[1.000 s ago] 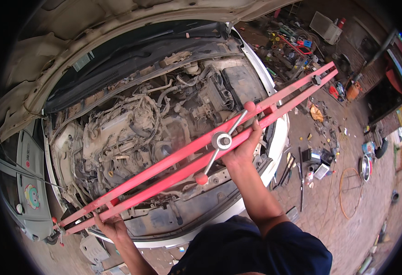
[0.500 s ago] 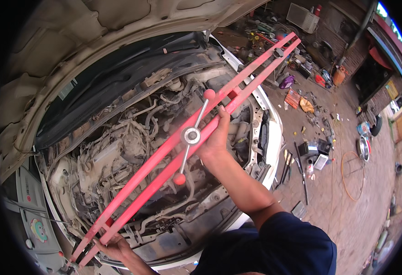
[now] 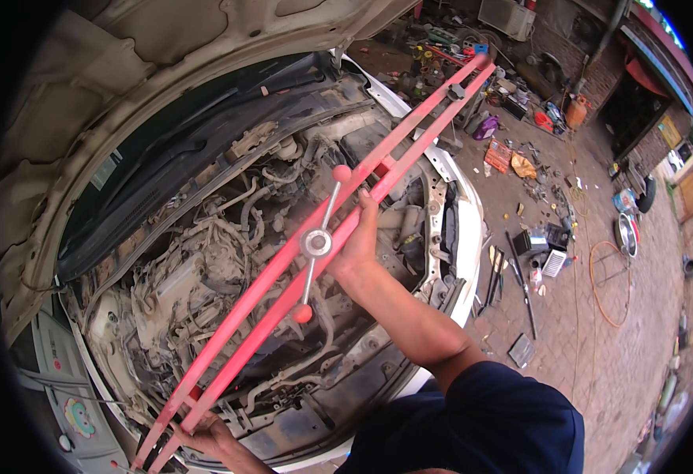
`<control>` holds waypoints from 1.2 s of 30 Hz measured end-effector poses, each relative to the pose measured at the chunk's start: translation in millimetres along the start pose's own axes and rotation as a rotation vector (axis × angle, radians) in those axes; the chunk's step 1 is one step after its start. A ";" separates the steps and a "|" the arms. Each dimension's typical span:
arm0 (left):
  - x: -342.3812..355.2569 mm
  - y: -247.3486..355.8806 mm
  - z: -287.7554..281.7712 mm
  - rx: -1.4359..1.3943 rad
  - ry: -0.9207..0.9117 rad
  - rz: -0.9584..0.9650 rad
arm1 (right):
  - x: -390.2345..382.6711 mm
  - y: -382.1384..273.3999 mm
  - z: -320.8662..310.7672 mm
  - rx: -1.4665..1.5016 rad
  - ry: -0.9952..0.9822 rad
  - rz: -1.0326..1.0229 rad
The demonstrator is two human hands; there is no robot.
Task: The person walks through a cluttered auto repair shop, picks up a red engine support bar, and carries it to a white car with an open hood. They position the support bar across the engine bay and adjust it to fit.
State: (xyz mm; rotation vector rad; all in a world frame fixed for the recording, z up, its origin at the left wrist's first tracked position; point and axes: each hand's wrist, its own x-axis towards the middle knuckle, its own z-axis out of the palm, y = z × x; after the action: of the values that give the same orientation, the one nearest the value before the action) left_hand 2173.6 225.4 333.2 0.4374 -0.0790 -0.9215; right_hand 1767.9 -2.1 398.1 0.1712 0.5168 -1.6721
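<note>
A long red engine support bar slants across the open engine bay of a white car. Two parallel rails form it, and a round silver hub in its middle carries a crossing handle tipped with red balls. Just right of the hub, my right hand is closed round the near rail, thumb along its edge. My left hand grips the bar close to its lower left end, its fingers partly hidden beneath. Near the bar's far end a dark bolt head sits between the rails.
The raised hood arches over the far left. At right on the paved ground lie a long dark metal rod, a black box, an orange hose, a metal basin and scattered tools. A grey car door is at lower left.
The bar and both my hands sit slightly differently over the engine bay, the far end lower and further left in view. The view itself has shifted a little. Both hands keep their grip.
</note>
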 end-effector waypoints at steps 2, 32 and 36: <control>-1.2 -2.6 2.2 0.020 0.013 0.011 | -0.1 -0.6 -2.2 -0.018 -0.003 -0.005; -27.0 -15.1 26.2 0.212 0.205 -0.045 | 13.2 -16.9 -12.6 -0.501 -0.204 -0.329; -15.3 -7.4 22.5 0.060 0.145 0.114 | -13.7 -4.0 7.4 -0.511 -0.172 -0.435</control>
State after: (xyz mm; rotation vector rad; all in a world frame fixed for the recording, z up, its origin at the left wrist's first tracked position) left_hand 2153.1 226.1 352.5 0.5489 0.0011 -0.7741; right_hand 1767.8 7.4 411.0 -0.4856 0.8744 -1.8881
